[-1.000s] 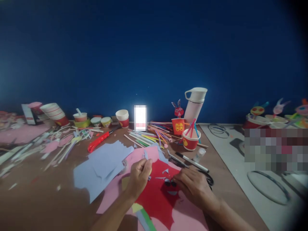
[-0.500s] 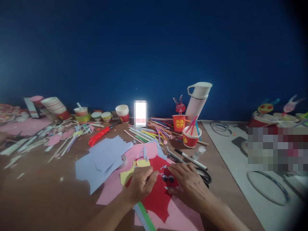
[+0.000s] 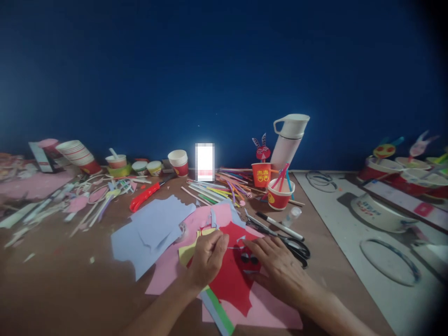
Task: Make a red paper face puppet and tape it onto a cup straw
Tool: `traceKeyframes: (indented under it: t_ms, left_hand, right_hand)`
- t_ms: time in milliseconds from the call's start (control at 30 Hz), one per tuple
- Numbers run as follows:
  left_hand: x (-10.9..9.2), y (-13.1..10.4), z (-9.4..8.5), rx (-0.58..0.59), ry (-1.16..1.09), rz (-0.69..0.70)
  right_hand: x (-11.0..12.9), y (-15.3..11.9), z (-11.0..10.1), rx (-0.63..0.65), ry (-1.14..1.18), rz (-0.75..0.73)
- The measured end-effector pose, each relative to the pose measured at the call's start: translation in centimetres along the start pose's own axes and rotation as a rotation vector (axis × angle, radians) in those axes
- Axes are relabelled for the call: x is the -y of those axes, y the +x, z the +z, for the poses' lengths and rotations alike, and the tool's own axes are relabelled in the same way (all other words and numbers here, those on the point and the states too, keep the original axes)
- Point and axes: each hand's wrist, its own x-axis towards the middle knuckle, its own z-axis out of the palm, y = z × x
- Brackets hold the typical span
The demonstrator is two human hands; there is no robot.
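Note:
A small round red paper face [image 3: 249,258] with black-and-white eyes and a pale mouth strip lies on a jagged red paper sheet [image 3: 229,284]. My right hand [image 3: 276,261] rests palm down over the face's right edge, fingers stretched out flat. Just left of it, my left hand [image 3: 209,256] is closed with its fingertips pinched together above the red sheet. Whatever the pinch holds is hidden; a thin pale line shows beside it. Pink paper [image 3: 164,275] and yellow paper [image 3: 185,253] lie underneath. A green strip [image 3: 220,310] sticks out at the front.
Blue paper [image 3: 150,233] and a red utility knife [image 3: 145,197] lie left. Scissors [image 3: 297,247], a white marker [image 3: 282,227] and a small clear bottle [image 3: 292,216] lie right. Behind are coloured sticks [image 3: 206,191], paper cups [image 3: 178,163], a bright screen [image 3: 205,161] and a thermos [image 3: 289,140].
The view has shifted slightly, and the papers appear a little further right. Both hands keep nearly the same pose, the left still pinched and the right still over the red face.

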Motion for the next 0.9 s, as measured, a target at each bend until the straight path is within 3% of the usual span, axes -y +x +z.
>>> traceKeyframes:
  t_ms: [167, 300, 433, 633, 767, 900]
  left_hand:
    - [-1.1, 0.1, -0.1, -0.001, -0.069, -0.023]
    - [-1.5, 0.3, 0.0, 0.044, -0.148, -0.11]
    - [-1.7, 0.7, -0.1, 0.08, -0.202, -0.211]
    - [-2.1, 0.1, -0.4, 0.17, -0.438, -0.447]
    - [-2.4, -0.9, -0.7, 0.222, -0.608, -0.483]
    - [-2.0, -1.6, -1.0, 0.166, -0.612, -0.491]
  right_hand:
    - [-0.1, -0.5, 0.6, -0.009, 0.096, 0.015]
    - [0.3, -0.4, 0.2, 0.062, 0.241, 0.125]
    - [0.7, 0.2, -1.3, 0.182, 0.61, 0.199]
    - [1.0, 2.2, -3.3, 0.213, 1.111, 0.259]
    - [1.6, 3.3, -3.6, 0.186, 1.132, 0.286]
    - [2.8, 4.1, -3.4, 0.195, 1.069, 0.284]
